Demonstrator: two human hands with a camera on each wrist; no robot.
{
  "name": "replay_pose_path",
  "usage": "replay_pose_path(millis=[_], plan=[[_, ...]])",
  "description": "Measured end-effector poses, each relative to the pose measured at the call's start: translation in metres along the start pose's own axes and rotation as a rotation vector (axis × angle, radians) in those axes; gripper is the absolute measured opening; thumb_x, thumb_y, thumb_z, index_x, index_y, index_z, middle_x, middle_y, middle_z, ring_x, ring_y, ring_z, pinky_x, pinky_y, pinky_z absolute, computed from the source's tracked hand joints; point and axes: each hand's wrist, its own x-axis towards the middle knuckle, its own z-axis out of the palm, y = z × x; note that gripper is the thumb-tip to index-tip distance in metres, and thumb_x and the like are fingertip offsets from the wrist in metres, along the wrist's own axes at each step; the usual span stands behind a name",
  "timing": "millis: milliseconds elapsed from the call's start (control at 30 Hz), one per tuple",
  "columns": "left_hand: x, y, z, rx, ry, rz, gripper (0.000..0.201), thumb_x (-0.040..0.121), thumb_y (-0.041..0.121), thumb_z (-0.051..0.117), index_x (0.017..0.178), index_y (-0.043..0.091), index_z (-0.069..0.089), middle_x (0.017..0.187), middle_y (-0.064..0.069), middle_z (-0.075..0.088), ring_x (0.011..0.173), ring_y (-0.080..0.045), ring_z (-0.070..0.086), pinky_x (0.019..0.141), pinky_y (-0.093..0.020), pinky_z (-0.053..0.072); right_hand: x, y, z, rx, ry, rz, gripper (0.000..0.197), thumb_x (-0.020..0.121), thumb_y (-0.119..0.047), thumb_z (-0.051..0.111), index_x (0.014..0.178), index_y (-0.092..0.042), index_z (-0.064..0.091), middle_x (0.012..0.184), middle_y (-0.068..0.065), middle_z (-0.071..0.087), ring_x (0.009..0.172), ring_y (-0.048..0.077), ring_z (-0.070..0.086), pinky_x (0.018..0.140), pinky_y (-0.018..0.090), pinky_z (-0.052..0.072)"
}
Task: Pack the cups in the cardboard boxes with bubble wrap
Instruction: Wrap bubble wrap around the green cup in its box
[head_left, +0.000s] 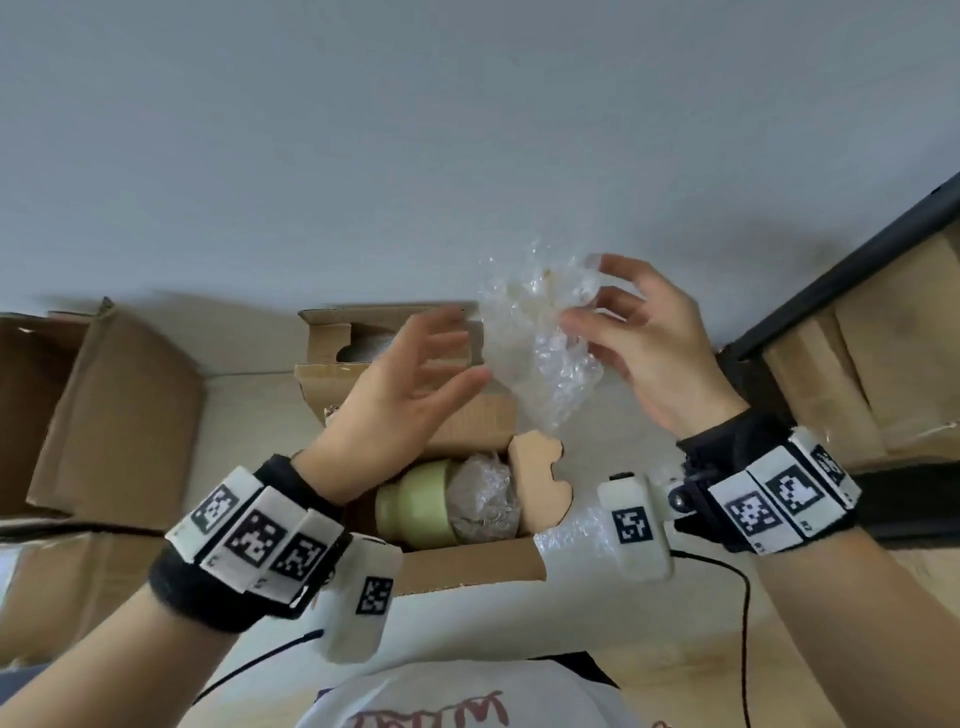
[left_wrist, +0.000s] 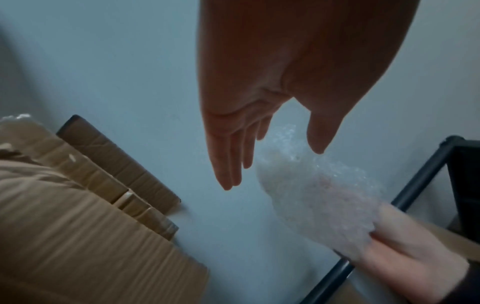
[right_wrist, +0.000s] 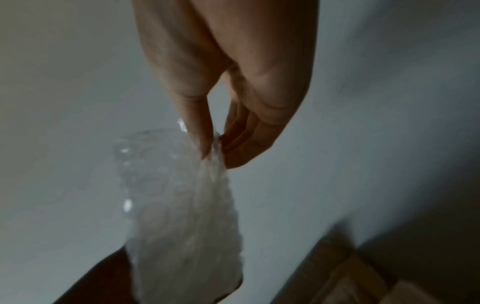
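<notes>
My right hand (head_left: 613, 317) pinches a crumpled sheet of clear bubble wrap (head_left: 540, 338) and holds it up in the air above the open cardboard box (head_left: 467, 571). In the right wrist view thumb and fingers (right_wrist: 205, 144) pinch the bubble wrap (right_wrist: 182, 205) at its top. My left hand (head_left: 431, 364) is spread open just left of the sheet, its fingers straight. In the left wrist view the left hand's fingers (left_wrist: 228, 164) hang open beside the bubble wrap (left_wrist: 319, 195). Inside the box lie a pale green cup (head_left: 415, 504) and a bubble-wrapped bundle (head_left: 485, 501).
A second small open box (head_left: 353, 338) stands behind the first. Larger cardboard boxes (head_left: 104, 405) lie at the left. A black metal rack (head_left: 841, 260) with cardboard on it stands at the right. More bubble wrap (head_left: 571, 535) lies right of the box.
</notes>
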Motion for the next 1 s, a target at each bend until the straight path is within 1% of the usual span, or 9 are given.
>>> replay_pose_path(millis=[167, 300, 367, 433, 567, 633, 767, 867, 1000], plan=[[0.001, -0.001, -0.021, -0.153, 0.047, -0.135, 0.043, 0.080, 0.026, 0.069, 0.120, 0.021, 0.054, 0.102, -0.007, 0.071, 0.092, -0.020, 0.069, 0.083, -0.039, 0.057, -0.011, 0.009, 0.029, 0.037, -0.203, 0.018, 0.021, 0.078, 0.001, 0.069, 0.094, -0.013, 0.069, 0.090, 0.007, 0.070, 0.080, 0.020, 0.066, 0.072, 0.028, 0.055], [-0.013, -0.008, -0.039, -0.267, 0.061, -0.135, 0.035, 0.079, 0.009, 0.069, 0.112, 0.008, 0.059, 0.097, -0.011, 0.072, 0.083, -0.025, 0.071, 0.067, -0.030, 0.058, -0.015, 0.012, 0.042, -0.010, -0.316, 0.012, 0.023, 0.078, 0.006, 0.066, 0.075, -0.017, 0.065, 0.083, -0.003, 0.070, 0.081, 0.014, 0.067, 0.070, 0.023, 0.055], [-0.022, -0.011, -0.045, -0.217, 0.094, -0.008, 0.020, 0.077, -0.004, 0.068, 0.096, 0.001, 0.066, 0.088, -0.006, 0.072, 0.078, -0.019, 0.070, 0.067, -0.026, 0.057, -0.016, 0.014, 0.047, -0.089, -0.375, 0.030, 0.029, 0.083, 0.014, 0.055, 0.074, -0.011, 0.065, 0.091, 0.000, 0.071, 0.094, 0.019, 0.066, 0.077, 0.031, 0.055], [-0.032, -0.015, -0.049, -0.141, 0.137, 0.097, 0.031, 0.073, -0.019, 0.064, 0.085, 0.009, 0.071, 0.083, -0.008, 0.067, 0.076, -0.012, 0.066, 0.070, -0.020, 0.054, -0.016, 0.017, 0.051, -0.064, -0.420, 0.110, 0.039, 0.089, 0.013, 0.041, 0.070, -0.010, 0.067, 0.103, 0.010, 0.069, 0.106, 0.029, 0.061, 0.088, 0.046, 0.050], [-0.046, -0.026, -0.058, -0.122, 0.162, 0.148, 0.039, 0.074, -0.023, 0.061, 0.088, 0.012, 0.073, 0.094, -0.016, 0.060, 0.090, -0.019, 0.060, 0.082, -0.024, 0.053, -0.014, 0.017, 0.064, 0.065, -0.559, 0.320, 0.028, 0.093, -0.024, 0.045, 0.106, -0.010, 0.066, 0.126, 0.026, 0.056, 0.108, 0.034, 0.058, 0.085, 0.045, 0.047], [-0.050, -0.033, -0.061, -0.129, 0.149, 0.144, 0.044, 0.076, -0.026, 0.056, 0.093, 0.012, 0.073, 0.101, -0.020, 0.060, 0.099, -0.026, 0.059, 0.088, -0.029, 0.052, -0.012, 0.019, 0.068, 0.006, -0.648, 0.372, 0.044, 0.087, -0.039, 0.061, 0.125, -0.019, 0.058, 0.129, 0.018, 0.058, 0.113, 0.032, 0.059, 0.088, 0.042, 0.053], [-0.062, -0.048, -0.068, -0.095, 0.204, 0.138, 0.045, 0.079, -0.023, 0.056, 0.089, 0.017, 0.075, 0.100, -0.013, 0.062, 0.099, -0.025, 0.061, 0.087, -0.042, 0.054, -0.011, 0.023, 0.081, -0.036, -0.698, 0.469, 0.078, 0.068, -0.060, 0.071, 0.131, -0.017, 0.054, 0.131, 0.025, 0.052, 0.111, 0.045, 0.053, 0.087, 0.048, 0.050], [-0.068, -0.060, -0.070, -0.018, 0.251, 0.141, 0.048, 0.080, -0.019, 0.056, 0.089, 0.025, 0.075, 0.097, -0.004, 0.060, 0.093, -0.018, 0.060, 0.082, -0.036, 0.055, -0.010, 0.026, 0.091, -0.154, -0.692, 0.466, 0.068, 0.071, -0.056, 0.073, 0.128, -0.021, 0.057, 0.127, 0.018, 0.058, 0.108, 0.030, 0.060, 0.086, 0.043, 0.051], [-0.074, -0.077, -0.066, 0.067, 0.252, 0.146, 0.048, 0.082, -0.015, 0.052, 0.106, 0.023, 0.070, 0.098, -0.004, 0.059, 0.091, -0.007, 0.059, 0.078, -0.016, 0.049, -0.010, 0.042, 0.112, -0.826, -0.658, 0.023, 0.037, 0.079, -0.026, 0.075, 0.114, -0.023, 0.064, 0.109, -0.011, 0.066, 0.086, -0.012, 0.059, 0.078, 0.013, 0.046]])
